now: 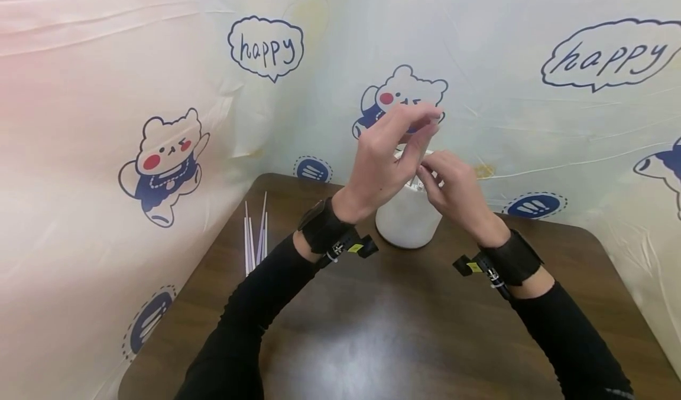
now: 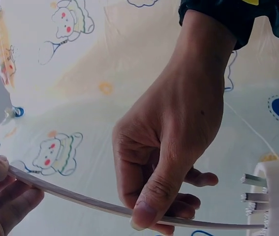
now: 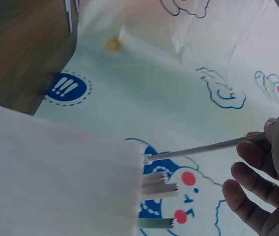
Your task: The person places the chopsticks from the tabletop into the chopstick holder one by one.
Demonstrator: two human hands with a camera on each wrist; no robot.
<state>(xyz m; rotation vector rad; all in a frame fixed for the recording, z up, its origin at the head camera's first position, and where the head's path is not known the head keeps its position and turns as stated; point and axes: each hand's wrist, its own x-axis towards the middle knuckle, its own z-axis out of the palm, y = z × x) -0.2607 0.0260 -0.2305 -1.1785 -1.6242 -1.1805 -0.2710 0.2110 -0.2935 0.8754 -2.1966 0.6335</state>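
Note:
A white, rounded container [image 1: 407,220] stands towards the back of the table, with short sticks [image 3: 160,189] poking from its mouth, their ends rough or frayed. One long, thin, pale stick [image 2: 75,196] rises from this mouth and bends slightly in the left wrist view. My left hand [image 1: 385,158] pinches its upper end, above the container. Lower down, my right hand [image 1: 457,190] pinches the same stick between thumb and fingers, close to the container's mouth. In the right wrist view, my right hand [image 3: 267,187] shows at the edge; the container hides its own inside.
Several thin white and lilac sticks [image 1: 256,234] lie on the left of the brown table [image 1: 362,329], partly behind my left sleeve. Patterned cloth [image 1: 330,51] with cartoon bears hangs around the back and sides, close behind the container.

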